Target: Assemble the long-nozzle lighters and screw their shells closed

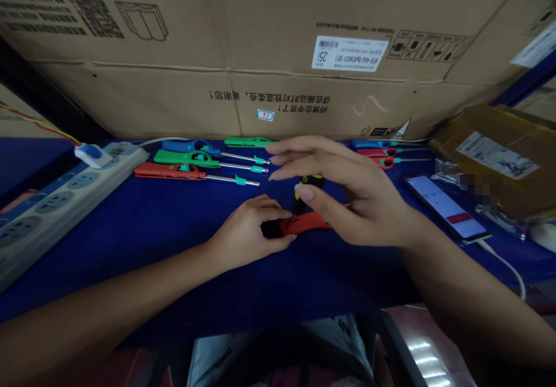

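My left hand (pixel 249 230) is closed on one end of a red utility lighter (pixel 308 222), pressing it down on the blue tabletop between thumb and fingers. Dark marks show on its red body near my fingertips. A black and yellow screwdriver (pixel 311 183) stands tilted over that lighter, its lower end at the red body. Around the screwdriver my right hand (pixel 360 193) is open, thumb and fingers stretched apart. My thumb hides part of the handle, so whether it touches the handle cannot be told. The far end of the red lighter is behind my right hand.
Behind my left hand lie red (pixel 169 171), green (pixel 182 158) and blue lighters (pixel 185 146); others (pixel 377 152) lie right. A power strip (pixel 69 196) is at left, a phone (pixel 447 207) with cable and a brown package (pixel 499 149) at right. A cardboard box (pixel 269 39) stands behind.
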The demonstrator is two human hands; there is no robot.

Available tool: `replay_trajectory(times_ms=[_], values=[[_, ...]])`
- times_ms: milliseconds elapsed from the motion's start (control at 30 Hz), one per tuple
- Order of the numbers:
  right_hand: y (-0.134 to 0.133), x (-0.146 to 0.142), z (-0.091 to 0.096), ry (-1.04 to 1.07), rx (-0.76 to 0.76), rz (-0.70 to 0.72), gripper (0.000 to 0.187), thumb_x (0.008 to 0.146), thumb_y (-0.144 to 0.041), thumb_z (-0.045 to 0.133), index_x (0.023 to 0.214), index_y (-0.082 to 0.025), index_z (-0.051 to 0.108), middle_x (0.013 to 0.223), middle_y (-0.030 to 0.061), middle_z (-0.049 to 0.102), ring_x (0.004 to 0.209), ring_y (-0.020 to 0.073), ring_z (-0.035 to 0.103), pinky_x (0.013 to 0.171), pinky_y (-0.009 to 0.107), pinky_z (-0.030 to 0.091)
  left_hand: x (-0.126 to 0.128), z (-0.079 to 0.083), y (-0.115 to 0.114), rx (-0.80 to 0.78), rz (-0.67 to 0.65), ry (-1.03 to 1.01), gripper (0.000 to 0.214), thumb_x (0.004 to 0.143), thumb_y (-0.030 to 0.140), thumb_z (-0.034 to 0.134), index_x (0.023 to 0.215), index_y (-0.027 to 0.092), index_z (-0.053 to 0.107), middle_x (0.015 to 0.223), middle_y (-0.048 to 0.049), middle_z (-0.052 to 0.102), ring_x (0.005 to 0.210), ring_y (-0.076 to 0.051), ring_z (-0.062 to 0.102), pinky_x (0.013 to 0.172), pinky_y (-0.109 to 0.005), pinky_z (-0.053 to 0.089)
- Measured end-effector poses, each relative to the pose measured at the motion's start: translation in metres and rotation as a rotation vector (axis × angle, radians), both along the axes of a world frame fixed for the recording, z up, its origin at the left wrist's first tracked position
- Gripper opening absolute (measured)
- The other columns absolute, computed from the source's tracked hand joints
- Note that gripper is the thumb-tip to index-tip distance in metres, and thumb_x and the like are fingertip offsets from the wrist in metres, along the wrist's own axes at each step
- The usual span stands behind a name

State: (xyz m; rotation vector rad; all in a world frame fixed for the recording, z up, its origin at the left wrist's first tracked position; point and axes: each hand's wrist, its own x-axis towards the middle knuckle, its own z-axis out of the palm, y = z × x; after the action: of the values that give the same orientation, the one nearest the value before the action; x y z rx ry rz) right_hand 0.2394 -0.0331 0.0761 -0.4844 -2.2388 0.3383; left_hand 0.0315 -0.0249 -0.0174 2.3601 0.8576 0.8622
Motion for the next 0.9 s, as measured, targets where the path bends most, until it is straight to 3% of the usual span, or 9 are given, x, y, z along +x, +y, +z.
replay_trajectory(times_ms=[100,267,333,433,533,633,700,800,900], values=[[0.001,0.002,-0.001,-0.015,-0.134,0.157,0.037,0.100,-0.011,0.051,0.136,-0.017,0.061,0.137,0.0102,0.066,0.127,0.0184,0.063,0.106,0.036,0.053,0.000,0.000,0.000,0.001,-0.005,-0.003,0.025,0.083,0.028,0.076,0.106,0.017,0.077,0.099,-0.0074,0.076,0.092,-0.023,0.070,0.088,-0.040,0.056],[0.003,-0.002,-0.012,0.186,-0.002,-0.105,0.032,0.087,-0.022,0.078,0.118,-0.021,0.074,0.096,0.0018,0.079,0.091,0.0164,0.074,0.093,0.032,0.060,0.000,0.000,0.000,0.013,0.002,0.020,0.024,0.082,0.026,0.077,0.105,0.019,0.077,0.097,-0.0054,0.077,0.092,-0.023,0.070,0.087,-0.039,0.057],[0.004,0.000,-0.012,0.145,-0.026,-0.097,0.038,0.091,-0.023,0.072,0.129,-0.023,0.069,0.117,0.0049,0.077,0.104,0.0187,0.073,0.098,0.034,0.059,0.000,0.000,0.000,0.021,0.006,0.015,0.026,0.082,0.027,0.077,0.107,0.019,0.077,0.096,-0.0052,0.076,0.090,-0.022,0.070,0.086,-0.038,0.057],[0.006,0.005,-0.008,0.028,-0.184,0.086,0.051,0.101,-0.016,0.053,0.151,-0.023,0.048,0.150,0.0091,0.058,0.126,0.0197,0.064,0.104,0.036,0.056,0.000,0.000,0.000,0.034,0.003,0.001,0.025,0.083,0.028,0.077,0.107,0.020,0.077,0.094,-0.0048,0.075,0.087,-0.021,0.070,0.083,-0.037,0.058],[0.007,0.006,-0.007,0.060,-0.171,0.115,0.044,0.098,-0.014,0.059,0.142,-0.020,0.058,0.127,0.0077,0.072,0.112,0.0172,0.071,0.097,0.032,0.059,0.000,-0.001,0.000,0.037,-0.003,0.005,0.024,0.083,0.028,0.077,0.105,0.021,0.077,0.099,-0.0054,0.076,0.091,-0.022,0.071,0.086,-0.038,0.058],[0.006,0.003,-0.009,0.115,0.061,-0.051,0.032,0.090,-0.020,0.074,0.122,-0.019,0.072,0.103,0.0039,0.079,0.095,0.0164,0.074,0.091,0.029,0.060,0.000,0.000,-0.001,0.018,-0.002,0.018,0.023,0.083,0.026,0.077,0.104,0.020,0.077,0.098,-0.0053,0.077,0.091,-0.023,0.071,0.087,-0.038,0.057],[0.004,0.002,-0.008,0.049,0.120,-0.073,0.038,0.092,-0.019,0.070,0.130,-0.019,0.067,0.114,0.0066,0.077,0.105,0.0179,0.072,0.099,0.032,0.057,0.000,0.000,-0.001,0.016,-0.006,0.010,0.021,0.083,0.026,0.076,0.103,0.018,0.077,0.097,-0.0057,0.076,0.091,-0.023,0.071,0.085,-0.038,0.057],[0.000,0.002,-0.005,-0.073,0.011,0.035,0.051,0.098,-0.012,0.055,0.149,-0.019,0.050,0.137,0.0090,0.067,0.124,0.0182,0.065,0.110,0.036,0.050,0.000,0.000,-0.001,0.031,-0.011,-0.019,0.013,0.083,0.026,0.075,0.093,0.017,0.076,0.091,-0.0057,0.075,0.089,-0.023,0.070,0.083,-0.037,0.057],[-0.002,0.000,-0.006,-0.026,0.020,0.020,0.042,0.097,-0.016,0.061,0.139,-0.021,0.059,0.126,0.0064,0.073,0.113,0.0178,0.069,0.103,0.034,0.055,0.000,-0.002,0.000,0.023,-0.001,-0.017,0.009,0.083,0.026,0.075,0.085,0.018,0.074,0.083,-0.0037,0.073,0.083,-0.022,0.070,0.079,-0.036,0.057]])
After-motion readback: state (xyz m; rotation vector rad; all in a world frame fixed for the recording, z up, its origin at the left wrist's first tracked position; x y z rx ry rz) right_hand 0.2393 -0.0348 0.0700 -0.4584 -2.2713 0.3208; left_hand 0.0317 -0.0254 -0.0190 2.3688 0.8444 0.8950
